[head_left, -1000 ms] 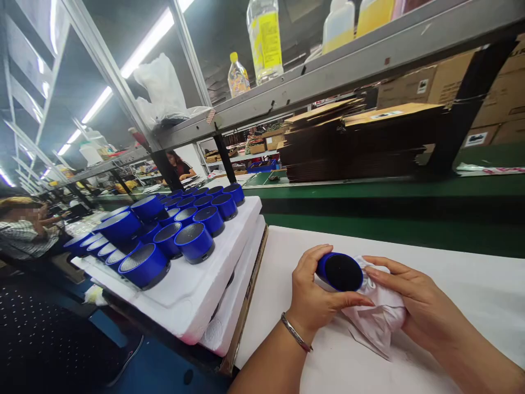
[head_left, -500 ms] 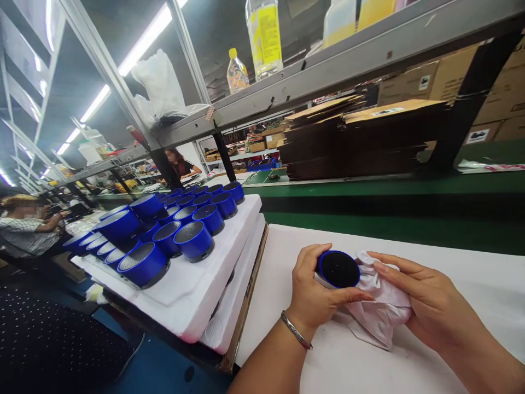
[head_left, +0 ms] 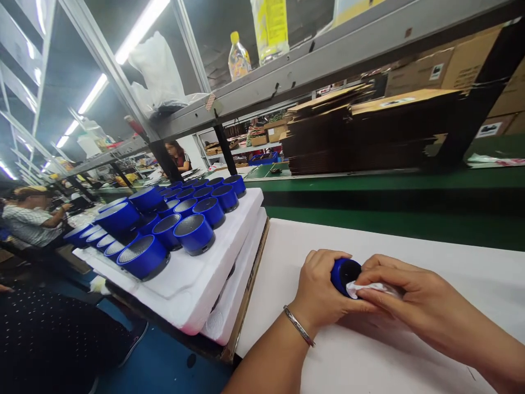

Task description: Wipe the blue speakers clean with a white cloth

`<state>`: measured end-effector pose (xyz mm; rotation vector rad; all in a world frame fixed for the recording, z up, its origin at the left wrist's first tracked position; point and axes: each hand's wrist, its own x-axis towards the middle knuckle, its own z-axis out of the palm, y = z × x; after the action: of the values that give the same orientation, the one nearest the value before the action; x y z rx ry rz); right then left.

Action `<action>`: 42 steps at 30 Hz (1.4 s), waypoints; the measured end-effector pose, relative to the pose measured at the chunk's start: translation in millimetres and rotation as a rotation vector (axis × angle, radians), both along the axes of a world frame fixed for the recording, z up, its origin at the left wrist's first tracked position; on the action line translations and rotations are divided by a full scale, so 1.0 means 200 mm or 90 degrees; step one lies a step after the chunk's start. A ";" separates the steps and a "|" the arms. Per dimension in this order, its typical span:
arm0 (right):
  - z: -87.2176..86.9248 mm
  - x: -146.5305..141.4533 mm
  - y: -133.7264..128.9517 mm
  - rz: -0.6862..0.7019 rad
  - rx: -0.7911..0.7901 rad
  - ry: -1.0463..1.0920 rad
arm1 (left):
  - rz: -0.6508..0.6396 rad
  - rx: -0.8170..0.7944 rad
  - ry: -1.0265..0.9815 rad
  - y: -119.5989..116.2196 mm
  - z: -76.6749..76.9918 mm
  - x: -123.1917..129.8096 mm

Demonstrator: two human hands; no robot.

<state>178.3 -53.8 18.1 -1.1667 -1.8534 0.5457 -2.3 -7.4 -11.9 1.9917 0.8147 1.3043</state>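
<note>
Blue speaker (head_left: 343, 272), white cloth (head_left: 371, 287), white foam tray (head_left: 229, 230), green belt (head_left: 389, 189).

Bright fluorescent tubes (head_left: 135, 30) glared overhead at upper left, lighting the scene evenly. Wide-angle distortion bent the shelf rails (head_left: 102, 71) at the edges. Far workers appeared soft; shadows stayed faint.

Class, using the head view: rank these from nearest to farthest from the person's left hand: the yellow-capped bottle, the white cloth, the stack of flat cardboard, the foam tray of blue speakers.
1. white cloth, just right of the left hand.
2. foam tray, to its left.
3. stack of flat cardboard, beyond the green belt.
4. yellow-capped bottle, on the overhead shelf.
</note>
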 end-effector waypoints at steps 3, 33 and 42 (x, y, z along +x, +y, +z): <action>0.00 0.00 0.00 -0.012 -0.008 0.014 | 0.010 0.007 -0.008 0.00 -0.01 0.01; 0.03 -0.05 0.00 -0.116 -0.199 0.020 | 0.007 -0.074 -0.011 -0.01 -0.05 0.03; 0.03 -0.02 0.03 -0.221 -0.181 0.172 | -0.009 -0.128 -0.072 -0.01 -0.03 0.02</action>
<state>174.5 -48.2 25.0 -1.4846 -1.3366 0.7399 2.5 -9.2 -18.0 1.7475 0.8421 1.2622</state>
